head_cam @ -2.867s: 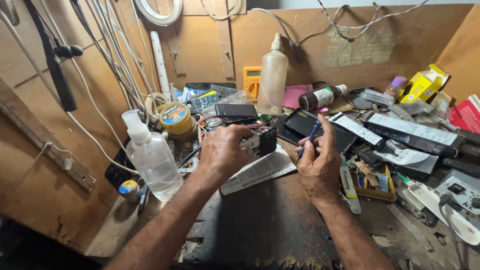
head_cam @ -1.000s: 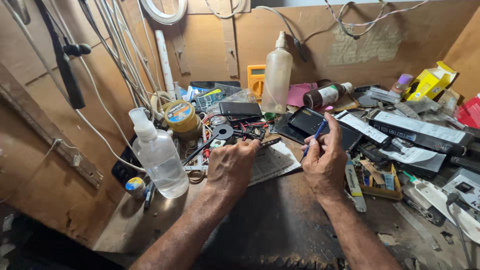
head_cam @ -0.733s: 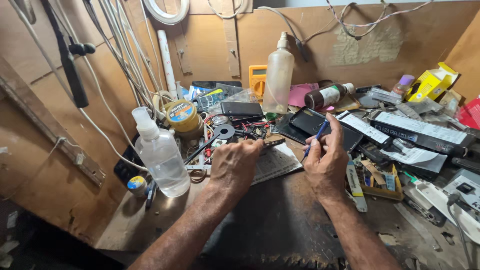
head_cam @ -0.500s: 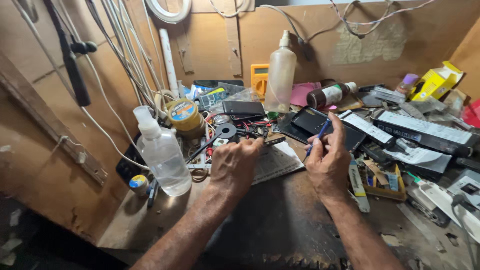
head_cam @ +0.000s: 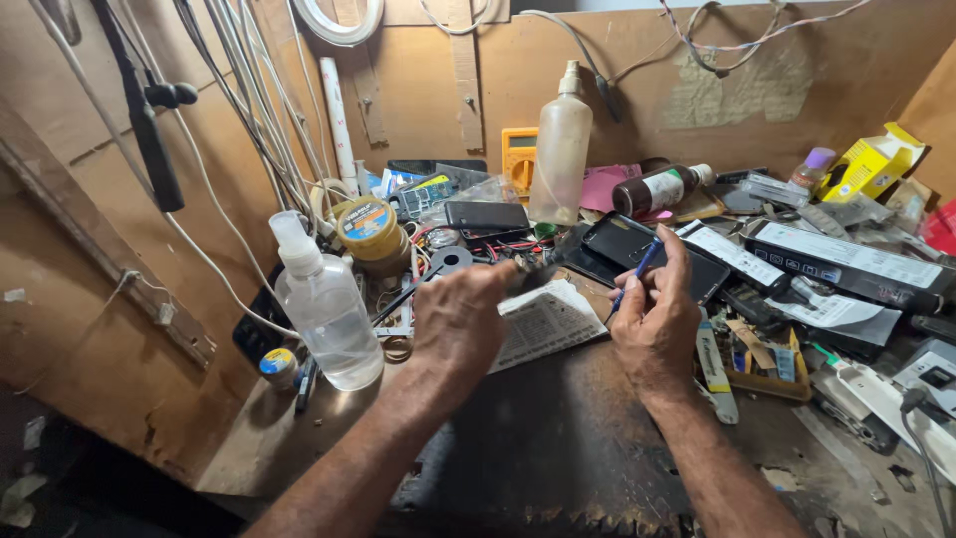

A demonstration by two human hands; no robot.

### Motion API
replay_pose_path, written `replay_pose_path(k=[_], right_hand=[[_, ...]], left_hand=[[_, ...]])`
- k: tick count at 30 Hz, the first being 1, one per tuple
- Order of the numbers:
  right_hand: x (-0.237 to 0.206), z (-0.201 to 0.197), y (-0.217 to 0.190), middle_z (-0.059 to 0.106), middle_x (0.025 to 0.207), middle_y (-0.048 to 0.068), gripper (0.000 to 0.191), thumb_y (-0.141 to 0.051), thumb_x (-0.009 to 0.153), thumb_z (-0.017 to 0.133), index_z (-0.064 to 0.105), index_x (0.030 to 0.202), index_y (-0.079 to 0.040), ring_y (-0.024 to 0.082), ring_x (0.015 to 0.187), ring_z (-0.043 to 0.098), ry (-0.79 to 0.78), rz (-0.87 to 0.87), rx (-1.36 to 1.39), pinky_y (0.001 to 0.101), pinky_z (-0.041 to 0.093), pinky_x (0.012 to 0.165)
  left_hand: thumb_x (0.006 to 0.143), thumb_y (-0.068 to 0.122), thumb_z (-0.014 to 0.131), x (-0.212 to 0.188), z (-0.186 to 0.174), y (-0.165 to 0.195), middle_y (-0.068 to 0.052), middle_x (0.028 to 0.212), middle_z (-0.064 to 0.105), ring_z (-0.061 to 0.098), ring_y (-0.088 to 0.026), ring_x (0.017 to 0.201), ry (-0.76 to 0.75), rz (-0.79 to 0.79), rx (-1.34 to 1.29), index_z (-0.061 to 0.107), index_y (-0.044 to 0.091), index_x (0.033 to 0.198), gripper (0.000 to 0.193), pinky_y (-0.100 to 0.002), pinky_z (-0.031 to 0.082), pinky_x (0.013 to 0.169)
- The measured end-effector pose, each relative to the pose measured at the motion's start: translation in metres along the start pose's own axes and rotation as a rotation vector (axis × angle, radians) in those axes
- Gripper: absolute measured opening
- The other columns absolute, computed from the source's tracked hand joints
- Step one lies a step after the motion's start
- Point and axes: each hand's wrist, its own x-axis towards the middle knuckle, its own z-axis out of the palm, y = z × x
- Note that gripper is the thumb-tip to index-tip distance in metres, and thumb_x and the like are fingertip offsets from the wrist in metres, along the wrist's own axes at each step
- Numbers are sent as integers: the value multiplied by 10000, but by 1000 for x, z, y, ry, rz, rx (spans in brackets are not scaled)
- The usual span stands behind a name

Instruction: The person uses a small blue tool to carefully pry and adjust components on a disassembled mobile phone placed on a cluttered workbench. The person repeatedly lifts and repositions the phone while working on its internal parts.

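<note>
Down at the cluttered counter [head_cam: 558, 438], both hands were raised just above the worn dark surface, near each other but not touching. The left hand [head_cam: 460, 324] was curled shut around a small dark part [head_cam: 533, 274], which stuck out past the fingertips over a printed sheet [head_cam: 546, 321]; the part was blurred and its kind could not be told. The right hand [head_cam: 655, 324] was pinched on a thin blue tool [head_cam: 635, 274], held like a pen with its tip slanting up toward a black phone [head_cam: 637, 249] lying flat just behind. To the left of the left hand stood a clear bottle [head_cam: 324, 304] with a white cap, and behind that a round tin [head_cam: 368, 224]. Farther back, a tall cloudy bottle [head_cam: 560, 149] stood upright against the board wall, beside a yellow meter [head_cam: 518, 159]. At the right lay a long black box [head_cam: 846, 264] and a yellow carton [head_cam: 871, 164].
</note>
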Motion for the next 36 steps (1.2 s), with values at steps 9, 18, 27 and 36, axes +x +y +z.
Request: replay_pose_path(k=[9, 18, 27, 36], right_hand=[[0, -1, -5, 670, 905, 130, 578, 40, 1013, 469, 264, 1552, -6, 160, 751, 680, 3, -53, 67, 306, 598, 694], [-1, 10, -10, 676, 1206, 208, 298, -97, 1081, 544, 570, 1366, -12, 337, 1063, 695, -36, -319, -243, 441, 574, 883], [1, 24, -18, 643, 1113, 214, 653, -517, 867, 711, 558, 1264, -23, 382, 959, 683, -380, -44, -606, 518, 550, 791], [5, 47, -40, 580, 1141, 219, 728, -564, 829, 706, 448, 1253, -33, 387, 917, 679, -484, 76, -759, 523, 562, 736]], left_hand=[[711, 196, 865, 10, -23, -24, -87, 975, 802, 755, -233, 863, -69, -501, -349, 812, 255, 1115, 412, -383, 567, 792], [781, 107, 772, -16, 28, -63, -129, 819, 782, 722, -175, 677, -90, -737, -1257, 766, -74, 969, 261, -351, 584, 635], [783, 45, 705, -29, 88, -69, -133, 748, 746, 677, -168, 605, -146, -887, -1176, 748, -88, 844, 153, -326, 538, 564], [806, 75, 689, -32, 80, -67, -128, 819, 757, 719, -172, 678, -160, -1002, -1186, 721, -82, 974, 232, -316, 564, 630]])
